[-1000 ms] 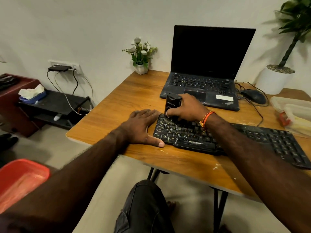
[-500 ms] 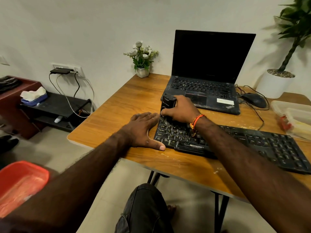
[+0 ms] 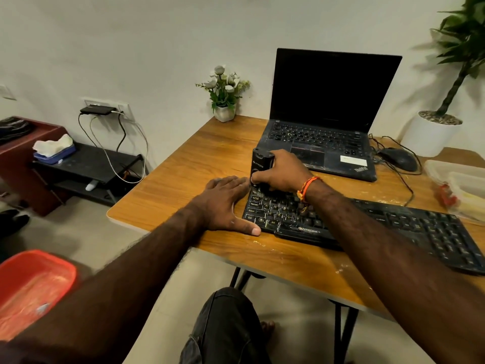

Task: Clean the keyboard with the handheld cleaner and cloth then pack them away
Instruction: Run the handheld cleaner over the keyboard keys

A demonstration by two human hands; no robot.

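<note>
Down at the far left, a red plastic basin point(image 3: 31, 287) sits low by the person's knee, and behind it a dark low shelf point(image 3: 86, 164) holds a blue tissue box point(image 3: 53, 149) under a wall socket point(image 3: 106, 107) with cables hanging from it. Next comes the wooden table point(image 3: 183, 179), its near edge dusted with pale crumbs. The left hand point(image 3: 225, 203) lies flat on the table with fingers straight and spread, thumb stretched along the front left corner of the keyboard point(image 3: 367, 227), touching its edge; its grip is fully open and holds nothing. A small white pot of flowers point(image 3: 224, 95) stands at the table's back edge. Just right of the left hand, the right hand point(image 3: 280, 173) has its grip wrapped round the black handheld cleaner point(image 3: 259, 164), fingers curled about the body and thumb on its front, holding it upright with its lower end down on the top left keys of the keyboard. An orange thread band point(image 3: 305, 186) circles that wrist. Behind the hand an open laptop point(image 3: 328, 122) with a dark screen rests on the table. Further right lie a black mouse point(image 3: 399, 158) with its cable, a large white plant pot point(image 3: 430, 132), and a clear plastic container point(image 3: 459, 185) at the edge.
</note>
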